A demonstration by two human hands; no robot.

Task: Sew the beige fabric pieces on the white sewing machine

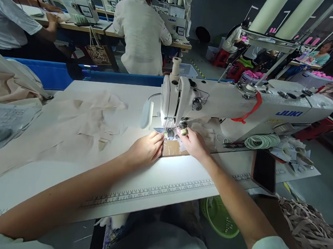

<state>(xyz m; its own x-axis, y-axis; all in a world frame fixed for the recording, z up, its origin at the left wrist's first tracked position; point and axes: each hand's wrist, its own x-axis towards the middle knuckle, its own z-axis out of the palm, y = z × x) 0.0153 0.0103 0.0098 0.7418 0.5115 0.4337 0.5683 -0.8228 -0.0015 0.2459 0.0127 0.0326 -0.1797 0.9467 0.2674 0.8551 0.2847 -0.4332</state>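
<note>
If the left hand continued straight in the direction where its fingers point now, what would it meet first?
Most likely the metal foot parts of the sewing machine, just beyond the fingertips of the left hand; depth is unclear in this single view.

Between the two forearms (74, 192), the near strip of the surface (152, 174) along the ruler markings (162, 189) offers passage; the sewing machine (213, 99) bars the back, fabric pieces (89, 125) sprawl leftward, and phone (264, 171), cord coil (262, 141) and scraps (293, 153) crowd the right
</note>
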